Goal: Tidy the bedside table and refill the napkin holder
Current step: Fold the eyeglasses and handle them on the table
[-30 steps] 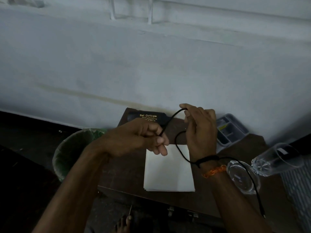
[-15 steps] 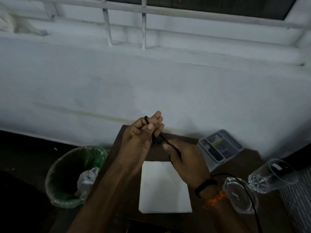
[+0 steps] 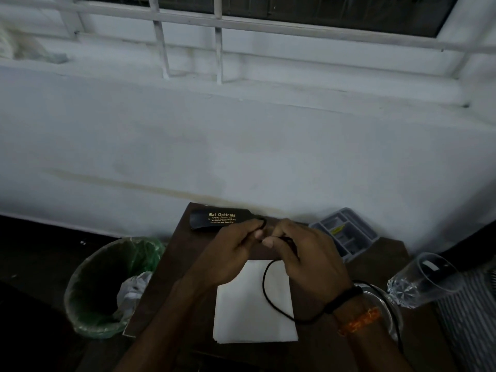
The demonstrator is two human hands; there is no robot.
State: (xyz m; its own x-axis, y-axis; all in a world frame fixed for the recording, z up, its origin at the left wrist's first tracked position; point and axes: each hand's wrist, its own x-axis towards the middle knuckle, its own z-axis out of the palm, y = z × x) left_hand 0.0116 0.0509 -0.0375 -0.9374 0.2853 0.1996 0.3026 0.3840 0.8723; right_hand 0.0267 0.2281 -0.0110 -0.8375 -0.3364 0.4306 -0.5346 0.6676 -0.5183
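Two hands, left hand (image 3: pixel 233 248), right hand (image 3: pixel 306 253), pinching black cord (image 3: pixel 268 288)

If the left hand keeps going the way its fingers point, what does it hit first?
The left hand points up and right, toward the right hand. It would most likely meet the right hand's fingertips first, nearly touching already, with the black cord pinched between both. Depth is unclear; the black spectacle case lies just behind.
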